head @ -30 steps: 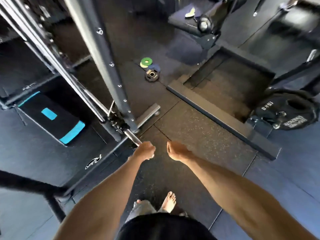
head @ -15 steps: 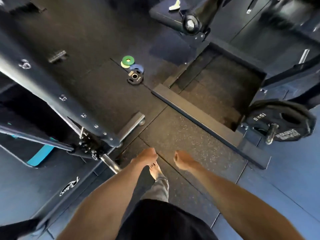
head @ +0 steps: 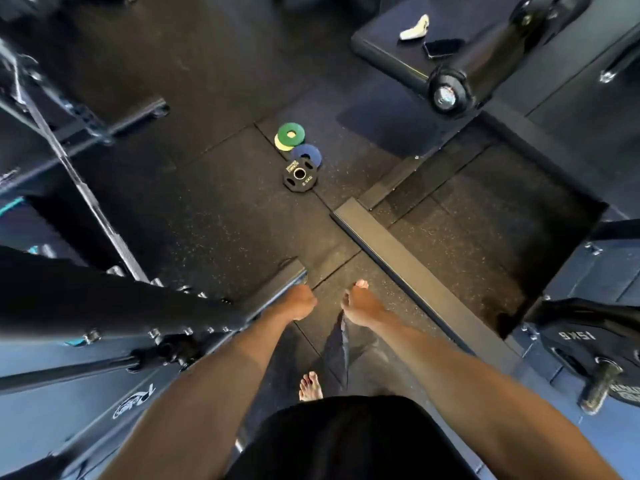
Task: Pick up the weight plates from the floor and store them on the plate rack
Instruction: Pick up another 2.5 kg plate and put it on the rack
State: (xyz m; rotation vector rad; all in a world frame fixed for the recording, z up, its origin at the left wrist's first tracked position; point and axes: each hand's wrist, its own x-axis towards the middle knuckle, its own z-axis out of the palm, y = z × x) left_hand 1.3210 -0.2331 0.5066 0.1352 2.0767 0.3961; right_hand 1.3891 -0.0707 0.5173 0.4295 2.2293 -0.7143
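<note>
Several small weight plates lie in a cluster on the dark rubber floor ahead: a green plate point(head: 291, 134) overlapping a yellow plate point(head: 280, 143), a blue plate point(head: 308, 153), and a black plate point(head: 300, 174) nearest me. My left hand point(head: 300, 305) and my right hand point(head: 358, 304) hang in front of me with loosely curled fingers, holding nothing, well short of the plates. At the right edge a black 15 kg plate point(head: 575, 344) sits on a rack peg point(head: 599, 384).
A rack upright point(head: 114, 306) and a barbell point(head: 86, 192) fill the left. A low black platform frame point(head: 394, 244) runs diagonally to the right of my hands. A bench point(head: 391, 50) with a phone point(head: 442, 47) stands at the back. My bare foot point(head: 310, 386) is below.
I have stepped forward; the plates on the floor are closer and more central. Both hands stay empty and hang the same way. The rack upright has slid left and lower in view.
</note>
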